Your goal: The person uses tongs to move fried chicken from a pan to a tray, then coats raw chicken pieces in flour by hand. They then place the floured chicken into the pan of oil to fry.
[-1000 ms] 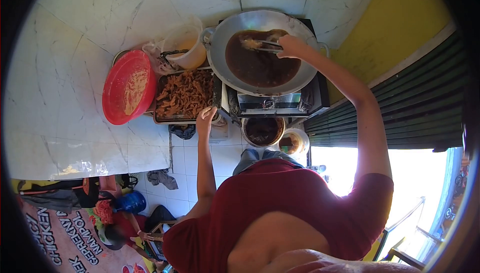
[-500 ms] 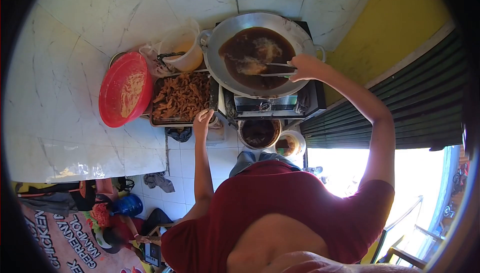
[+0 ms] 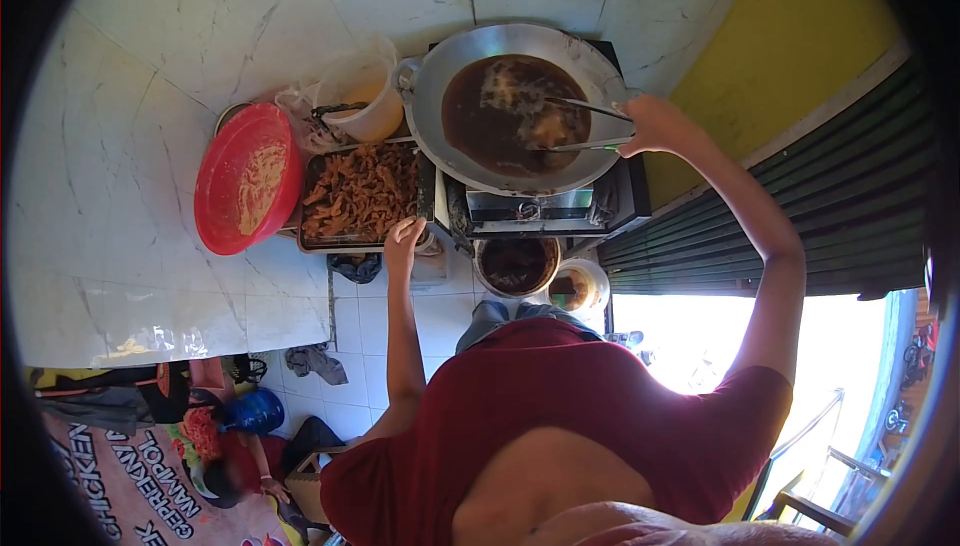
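Two pale golden patches of food (image 3: 549, 130) show blurrily through froth in the dark brown oil (image 3: 475, 131) of the wide silver pan (image 3: 428, 121), one far left, the other nearer and to the right. The right hand (image 3: 662, 126) is closed around the tongs (image 3: 585, 146), whose arms stand spread on the far and near sides of the nearer patch. The left hand (image 3: 404, 232), fingers loosely bent, is at the near right corner of the tray (image 3: 340, 246) of crinkly brown fried strips (image 3: 360, 191); whether it grips anything I cannot tell.
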